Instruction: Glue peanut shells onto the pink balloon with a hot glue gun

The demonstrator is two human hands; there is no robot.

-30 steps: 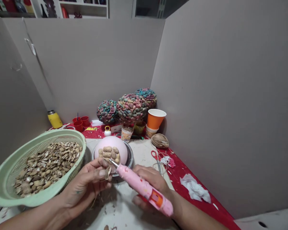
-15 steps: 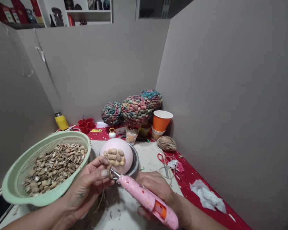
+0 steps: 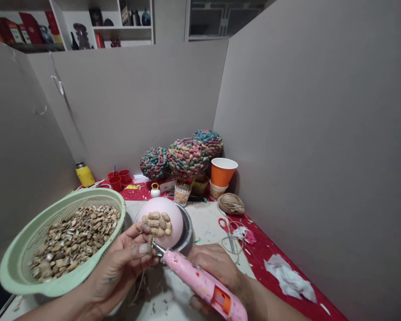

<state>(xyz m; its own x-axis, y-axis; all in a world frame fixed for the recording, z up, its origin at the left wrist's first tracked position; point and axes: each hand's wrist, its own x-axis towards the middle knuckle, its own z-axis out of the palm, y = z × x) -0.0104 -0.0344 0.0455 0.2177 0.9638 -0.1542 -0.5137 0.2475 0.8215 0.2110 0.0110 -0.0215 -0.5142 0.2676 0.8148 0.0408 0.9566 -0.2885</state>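
Observation:
My left hand (image 3: 127, 256) pinches a peanut shell (image 3: 151, 240) between thumb and fingers, in front of a pale pink ball (image 3: 172, 218). In my right hand (image 3: 217, 267) is a pink hot glue gun (image 3: 200, 281), its metal nozzle right at the shell. Several peanut shells (image 3: 157, 223) sit side by side on the front of the ball. The ball rests in a grey metal bowl (image 3: 188, 229), partly hidden by my hands. Left of my left hand stands a green colander (image 3: 11, 267) heaped with loose peanut shells (image 3: 76, 240).
Behind the bowl stand several balls covered in coloured shells (image 3: 189, 156), an orange paper cup (image 3: 223, 174) and red cups (image 3: 115, 182). Right of the bowl lie coiled cord (image 3: 231, 203), red-handled scissors (image 3: 223, 224) and crumpled tissue (image 3: 289, 276). Grey partitions (image 3: 304, 133) enclose the table.
The view has tilted up slightly, so the scene sits a little lower. Both hands keep their grips, with the glue gun's nozzle still at the peanut shell.

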